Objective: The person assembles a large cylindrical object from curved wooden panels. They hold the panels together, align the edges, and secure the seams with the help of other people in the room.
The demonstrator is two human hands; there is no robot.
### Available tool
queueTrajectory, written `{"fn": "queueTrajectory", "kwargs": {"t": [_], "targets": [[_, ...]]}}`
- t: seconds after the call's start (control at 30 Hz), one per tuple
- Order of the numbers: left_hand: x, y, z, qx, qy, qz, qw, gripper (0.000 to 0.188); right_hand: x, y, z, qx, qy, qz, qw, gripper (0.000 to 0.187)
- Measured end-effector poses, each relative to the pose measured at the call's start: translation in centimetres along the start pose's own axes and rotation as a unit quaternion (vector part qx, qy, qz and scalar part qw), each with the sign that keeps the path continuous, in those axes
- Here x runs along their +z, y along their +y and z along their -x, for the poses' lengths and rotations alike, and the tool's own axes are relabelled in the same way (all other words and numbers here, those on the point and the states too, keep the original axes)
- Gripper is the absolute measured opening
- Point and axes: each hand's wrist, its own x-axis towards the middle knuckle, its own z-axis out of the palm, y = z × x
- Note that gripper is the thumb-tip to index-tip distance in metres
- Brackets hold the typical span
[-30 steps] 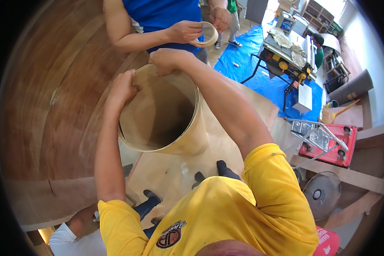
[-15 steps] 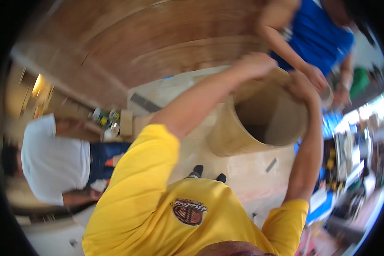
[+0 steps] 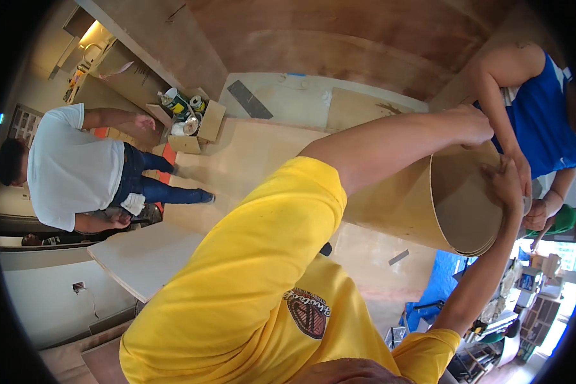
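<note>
A large tan sheet, thin like flexible board and rolled into a wide tube (image 3: 390, 205), lies tilted with its open end toward the right. My left hand (image 3: 472, 125) is closed on the top of the rim at that end. Lower down, my right hand (image 3: 507, 184) grips the sheet's edge at the far right side of the opening. A co-worker in a blue sleeveless top (image 3: 525, 125) stands against this end, one hand close beside my right hand. Near the co-worker's other hand is a small pale thing, mostly hidden.
At left stands a person in a white shirt (image 3: 77, 166). An open cardboard box (image 3: 211, 120) holds cans and containers. A pale board (image 3: 147, 256) juts in at lower left. Wood panels (image 3: 339, 38) rise at the back. Blue sheeting (image 3: 438, 281) and clutter lie at right.
Both my hands and the rolled tube have shifted right in the picture, and the tube's opening now faces more to the right. The white-shirted person's arm is raised toward the box.
</note>
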Motion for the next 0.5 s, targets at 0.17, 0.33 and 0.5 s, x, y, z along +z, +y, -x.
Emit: {"fn": "queueTrajectory", "kwargs": {"t": [0.17,0.33,0.5], "targets": [[1.2,0.3,-1.0,-0.029,0.023,0.067,0.997,0.03,2.1,7.6,-4.1,-0.094,-0.002,0.179,0.979,0.047],[1.0,0.6,-1.7,0.015,-0.072,-0.006,0.997,0.021,-0.5,-2.0,1.2,-0.077,0.066,0.152,0.983,0.049],[-0.4,1.0,0.2,0.015,0.016,0.04,0.999,0.019,0.9,7.4,-2.1,-0.037,0.05,0.188,0.98,0.051]]}}
